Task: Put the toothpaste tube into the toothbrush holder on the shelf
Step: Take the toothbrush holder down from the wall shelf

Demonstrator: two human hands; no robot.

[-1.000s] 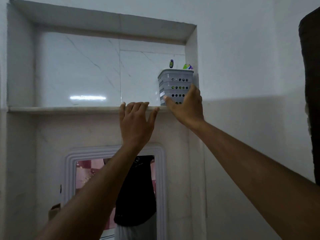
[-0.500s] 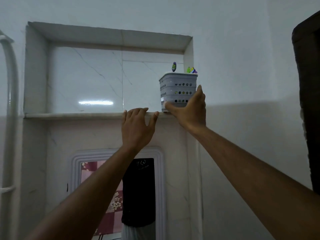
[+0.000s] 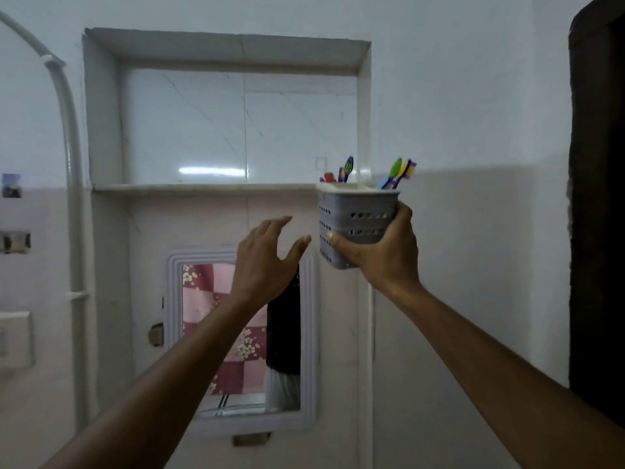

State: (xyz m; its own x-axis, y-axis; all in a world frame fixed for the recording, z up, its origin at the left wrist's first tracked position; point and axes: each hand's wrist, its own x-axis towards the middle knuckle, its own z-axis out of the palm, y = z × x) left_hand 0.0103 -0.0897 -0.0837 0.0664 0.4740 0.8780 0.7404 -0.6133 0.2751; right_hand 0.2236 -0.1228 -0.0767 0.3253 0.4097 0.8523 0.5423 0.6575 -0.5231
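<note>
A grey perforated toothbrush holder (image 3: 355,218) is off the shelf, held in the air by my right hand (image 3: 385,252), which grips its lower right side. Several coloured toothbrushes (image 3: 397,172) stick out of its top. The holder hangs just below and in front of the right end of the marble shelf (image 3: 203,188) in the wall niche. My left hand (image 3: 263,262) is raised to the left of the holder, fingers spread, holding nothing and not touching it. No toothpaste tube is visible.
A framed mirror (image 3: 243,336) hangs on the wall below the shelf. A white pipe (image 3: 72,184) runs down the wall at left. A dark door frame (image 3: 598,204) stands at the far right.
My right hand has lifted the holder off the shelf and brought it down and toward me. My left hand has left the shelf edge and dropped lower.
</note>
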